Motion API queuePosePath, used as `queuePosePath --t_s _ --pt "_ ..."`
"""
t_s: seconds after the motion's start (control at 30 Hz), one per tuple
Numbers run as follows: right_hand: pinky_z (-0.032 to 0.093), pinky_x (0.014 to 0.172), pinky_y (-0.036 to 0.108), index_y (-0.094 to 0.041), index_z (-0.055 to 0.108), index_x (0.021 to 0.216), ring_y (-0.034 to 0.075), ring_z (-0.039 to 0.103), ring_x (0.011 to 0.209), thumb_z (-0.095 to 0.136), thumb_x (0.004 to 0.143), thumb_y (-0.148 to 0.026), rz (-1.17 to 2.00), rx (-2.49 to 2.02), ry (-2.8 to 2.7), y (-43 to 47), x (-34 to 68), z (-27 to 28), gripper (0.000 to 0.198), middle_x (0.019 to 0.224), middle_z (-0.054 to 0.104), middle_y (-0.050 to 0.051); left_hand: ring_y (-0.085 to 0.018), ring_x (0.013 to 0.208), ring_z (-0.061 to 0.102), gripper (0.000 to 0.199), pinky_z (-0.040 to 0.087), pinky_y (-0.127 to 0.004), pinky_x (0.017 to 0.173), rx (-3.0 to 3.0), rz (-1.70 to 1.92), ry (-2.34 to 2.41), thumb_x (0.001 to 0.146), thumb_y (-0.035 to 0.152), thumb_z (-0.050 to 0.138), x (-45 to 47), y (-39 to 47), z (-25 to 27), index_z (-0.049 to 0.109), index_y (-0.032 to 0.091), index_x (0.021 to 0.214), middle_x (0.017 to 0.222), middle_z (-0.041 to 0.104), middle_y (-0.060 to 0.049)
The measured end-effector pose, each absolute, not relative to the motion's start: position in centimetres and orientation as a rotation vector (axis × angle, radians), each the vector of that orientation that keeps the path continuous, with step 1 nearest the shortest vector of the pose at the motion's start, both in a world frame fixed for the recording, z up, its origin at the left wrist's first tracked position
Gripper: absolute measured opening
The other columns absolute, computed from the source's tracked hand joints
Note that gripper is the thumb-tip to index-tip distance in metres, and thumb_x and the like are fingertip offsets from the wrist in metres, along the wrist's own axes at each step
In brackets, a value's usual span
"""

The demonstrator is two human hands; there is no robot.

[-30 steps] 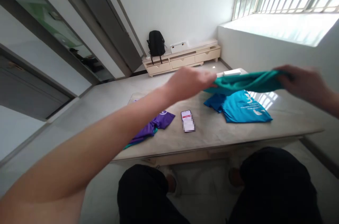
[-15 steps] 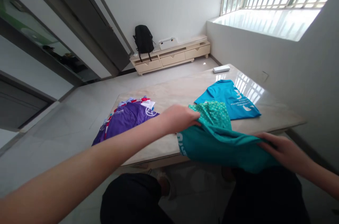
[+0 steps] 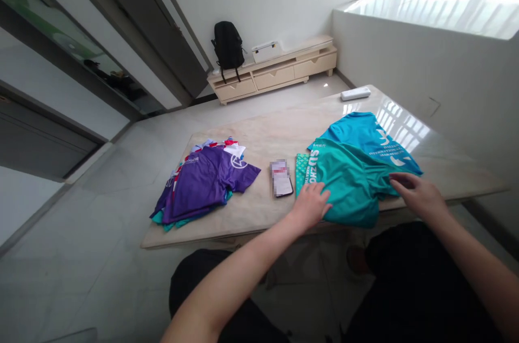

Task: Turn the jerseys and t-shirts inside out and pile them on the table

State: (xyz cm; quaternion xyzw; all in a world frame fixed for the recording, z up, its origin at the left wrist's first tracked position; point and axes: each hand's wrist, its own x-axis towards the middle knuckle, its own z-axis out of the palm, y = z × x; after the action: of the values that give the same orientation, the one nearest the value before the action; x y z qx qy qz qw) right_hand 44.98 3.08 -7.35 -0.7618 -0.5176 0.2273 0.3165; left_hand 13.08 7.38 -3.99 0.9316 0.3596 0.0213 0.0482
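Teal jersey laid flat at the near edge of the bench, both hands pressing it down.

The teal jersey [image 3: 348,183] lies partly over a blue jersey [image 3: 365,134], its hem drooping off the bench [image 3: 263,140] edge. Left hand [image 3: 311,205] rests palm-down on its near-left corner, right hand [image 3: 417,197] on its right side; each grip is spread wide and clasps nothing, apparently to keep the cloth smooth and in place. A phone [image 3: 281,178] lies just beside the jersey's left edge. A purple jersey [image 3: 206,180] tops a separate pile well apart to the left.
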Motion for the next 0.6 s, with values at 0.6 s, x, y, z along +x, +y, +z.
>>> queuePosePath --t_s 0.6 --pt "0.063 0.088 0.028 -0.024 0.057 0.128 0.017 0.072 0.104 0.060 0.094 -0.017 1.410 -1.307 0.264 -4.3 28.8 -10.9 0.034 0.127 0.068 0.007 -0.023 0.121 0.063 0.035 0.052 -0.042 0.101 2.669 0.355 1.054 0.102 0.016 0.038 6.6 0.1 -9.0 0.064 0.014 0.126 0.128 0.069 -0.015"
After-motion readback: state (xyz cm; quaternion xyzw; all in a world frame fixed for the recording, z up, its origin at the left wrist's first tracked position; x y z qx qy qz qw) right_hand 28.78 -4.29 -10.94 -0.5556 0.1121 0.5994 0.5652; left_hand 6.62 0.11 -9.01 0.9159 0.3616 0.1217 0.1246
